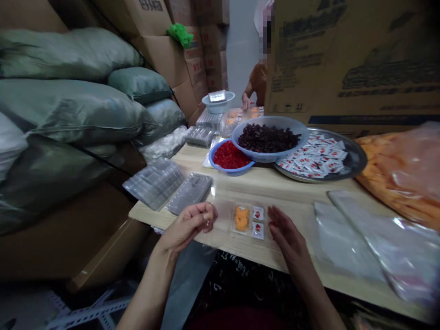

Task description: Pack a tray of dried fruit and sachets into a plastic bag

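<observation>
Both forearms were bare, no sleeves; left hand (188, 225) and right hand (288, 236) ungloved; dark printed garment below.

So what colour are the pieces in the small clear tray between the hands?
Orange; the pieces in the clear plastic tray show best in the head view.

left hand (188, 225) fingers curled, right hand (286, 233) flat

A: Tabletop (275, 188)?
B: Pale wood laminate, matt, smooth.
A: Tray (245, 219) by the hands?
B: Clear glossy plastic; same for the stacked trays (154, 182).
A: Bowls?
B: Blue plastic bowl (237, 171), smooth; round pan (354, 160) is shiny metal.
A: Background?
B: Brown cardboard box (350, 55), matt; woven sacks (68, 110), dull cloth-like.
</observation>
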Available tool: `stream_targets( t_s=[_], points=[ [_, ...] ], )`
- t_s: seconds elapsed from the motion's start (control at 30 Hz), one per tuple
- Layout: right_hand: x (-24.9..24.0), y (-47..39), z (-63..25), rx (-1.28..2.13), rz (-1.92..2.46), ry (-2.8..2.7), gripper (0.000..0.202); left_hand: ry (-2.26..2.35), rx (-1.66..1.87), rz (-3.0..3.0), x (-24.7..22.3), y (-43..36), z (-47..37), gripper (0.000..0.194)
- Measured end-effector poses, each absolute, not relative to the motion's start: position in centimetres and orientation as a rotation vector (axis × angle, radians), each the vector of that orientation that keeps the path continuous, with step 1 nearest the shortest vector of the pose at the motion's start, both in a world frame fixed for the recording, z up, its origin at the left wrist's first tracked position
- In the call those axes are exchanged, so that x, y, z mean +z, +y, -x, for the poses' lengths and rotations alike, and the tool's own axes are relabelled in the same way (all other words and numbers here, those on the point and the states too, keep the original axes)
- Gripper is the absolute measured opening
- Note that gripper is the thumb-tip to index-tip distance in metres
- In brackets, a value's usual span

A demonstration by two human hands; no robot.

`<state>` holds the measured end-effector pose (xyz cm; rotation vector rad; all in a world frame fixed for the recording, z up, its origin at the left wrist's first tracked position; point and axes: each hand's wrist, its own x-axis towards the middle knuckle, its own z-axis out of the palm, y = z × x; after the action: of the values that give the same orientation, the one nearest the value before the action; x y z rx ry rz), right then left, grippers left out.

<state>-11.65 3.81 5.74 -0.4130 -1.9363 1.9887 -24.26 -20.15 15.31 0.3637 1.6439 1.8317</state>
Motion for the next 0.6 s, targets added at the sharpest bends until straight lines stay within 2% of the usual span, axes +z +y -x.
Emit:
stream_targets(
  t_s=[0.1, 0.2, 0.3, 0.4, 0.5, 0.6],
  points=[
    [6.2, 4.8, 14.4, 2.324, 0.338, -1.723, 0.062, 1.245, 1.67, -0.311, 13.5, -17.6, 23.8, 0.027],
    [5.8, 6.1, 15.3, 2.513, 0.402, -1.475, 0.051, 1.172, 1.703, -0.186, 11.0, -16.4, 24.4, 0.026],
    [4.9, 6.3, 14.6, 2.366, 0.64, -1.18, 0.038, 1.247, 1.827, -0.1, 8.7, -16.0, 24.5, 0.036],
    [3.7, 5.7, 13.4, 2.185, 0.808, -1.032, 0.037, 1.421, 1.79, -0.193, 6.6, -15.6, 23.8, 0.053],
    [2.6, 5.3, 12.0, 2.143, 0.883, -1.133, 0.043, 1.692, 1.825, -0.201, 4.9, -15.0, 23.6, 0.055],
    [1.8, 5.8, 11.1, 1.899, 0.88, -1.412, 0.05, 1.938, 1.87, -0.226, 3.8, -14.6, 24.9, 0.06]
  ],
)
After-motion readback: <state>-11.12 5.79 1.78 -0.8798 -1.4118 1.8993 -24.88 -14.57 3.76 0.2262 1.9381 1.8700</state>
